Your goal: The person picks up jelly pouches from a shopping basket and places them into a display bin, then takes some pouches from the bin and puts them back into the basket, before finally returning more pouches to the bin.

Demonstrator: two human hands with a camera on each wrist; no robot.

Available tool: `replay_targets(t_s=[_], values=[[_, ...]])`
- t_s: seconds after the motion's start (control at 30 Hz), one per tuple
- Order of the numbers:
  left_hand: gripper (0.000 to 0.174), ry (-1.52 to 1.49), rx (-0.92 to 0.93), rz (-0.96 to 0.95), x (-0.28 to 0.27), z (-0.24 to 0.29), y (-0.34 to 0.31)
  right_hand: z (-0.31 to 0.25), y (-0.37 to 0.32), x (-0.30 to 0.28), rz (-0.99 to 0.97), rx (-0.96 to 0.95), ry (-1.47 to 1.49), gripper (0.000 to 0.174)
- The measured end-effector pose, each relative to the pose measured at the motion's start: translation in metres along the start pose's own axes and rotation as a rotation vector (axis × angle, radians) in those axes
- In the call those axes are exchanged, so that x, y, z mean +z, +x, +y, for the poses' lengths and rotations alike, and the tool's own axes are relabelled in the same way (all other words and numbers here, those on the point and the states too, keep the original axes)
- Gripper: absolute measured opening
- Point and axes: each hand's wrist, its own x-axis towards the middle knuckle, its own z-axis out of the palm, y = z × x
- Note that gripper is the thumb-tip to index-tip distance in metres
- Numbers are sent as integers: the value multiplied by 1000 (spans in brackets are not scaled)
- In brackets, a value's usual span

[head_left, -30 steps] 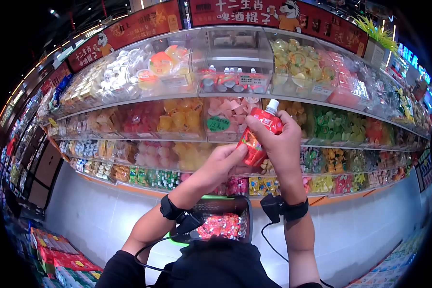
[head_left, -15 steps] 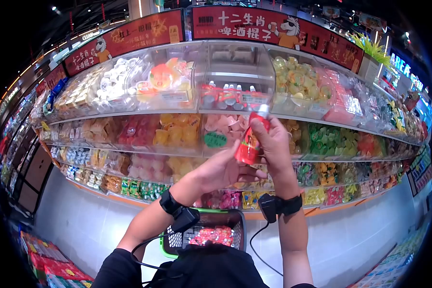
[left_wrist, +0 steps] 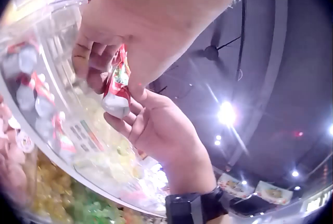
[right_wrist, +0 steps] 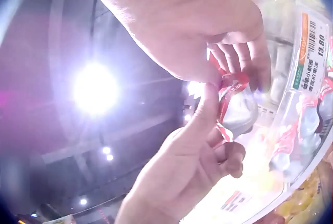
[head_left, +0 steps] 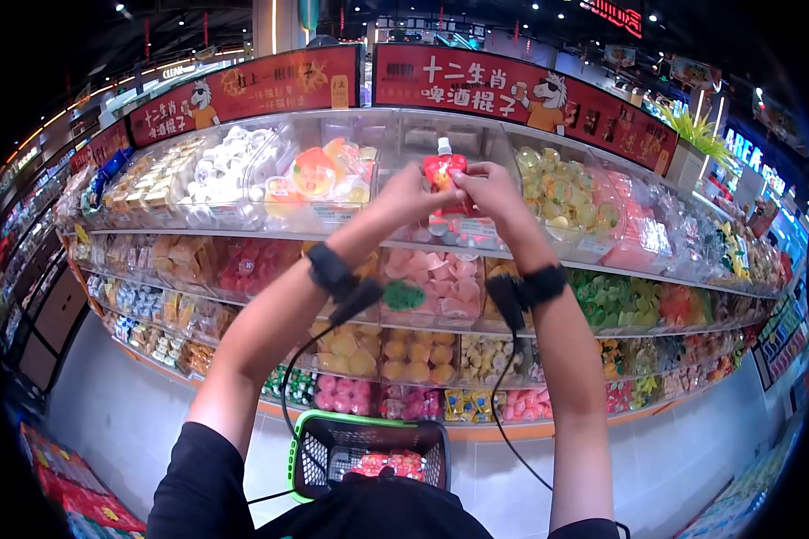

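Red pouch [head_left: 442,172]: left grip [head_left: 409,191] and right grip [head_left: 494,189] pinched it, cap [head_left: 444,145] up, apparently to steady it.
Basket [head_left: 377,437]: stood below both grips, presumably for reach.

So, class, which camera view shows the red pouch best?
The head view: it shows the red pouch upright, white cap on top. The left wrist view shows its pale base and a red printed side; the right wrist view, the base and red edges. Neither clearly shows the cap.
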Motion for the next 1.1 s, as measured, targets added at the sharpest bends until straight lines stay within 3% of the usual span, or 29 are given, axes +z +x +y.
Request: replay_targets(t_s=[0.1,0.2,0.23,0.3,0.37,0.4,0.47,0.57,0.67,0.77,0.87,0.97,1.1], values=[[50,472,138,349,-10,-44,54,39,67,10,18,34,-225,32],[44,568,147,280,-21,-49,51,85,117,16,-20,45,-479,24],[37,474,238,256,-20,-61,55,99,130,18,-54,53,-551,23],[32,549,366,277,-17,-69,54,117,137,27,12,9,-563,22],[22,617,462,346,-10,-71,47,121,135,26,-53,28,-622,30],[22,700,438,291,-9,-70,46,115,127,27,-87,37,-651,35],[22,863,387,174,-6,-74,47,72,90,30,-128,68,-746,62],[21,835,207,129,1,-80,58,68,82,35,-94,102,-735,61],[18,836,167,-25,-1,-83,68,61,73,36,-37,140,-771,57],[16,956,142,-104,0,-87,73,74,77,38,12,10,-828,59],[17,974,164,-68,1,-88,71,62,74,36,-93,139,-763,64],[16,941,144,-62,0,-81,66,65,77,37,-96,133,-827,34],[18,989,95,-144,-2,-74,64,84,92,34,-201,125,-810,34]])
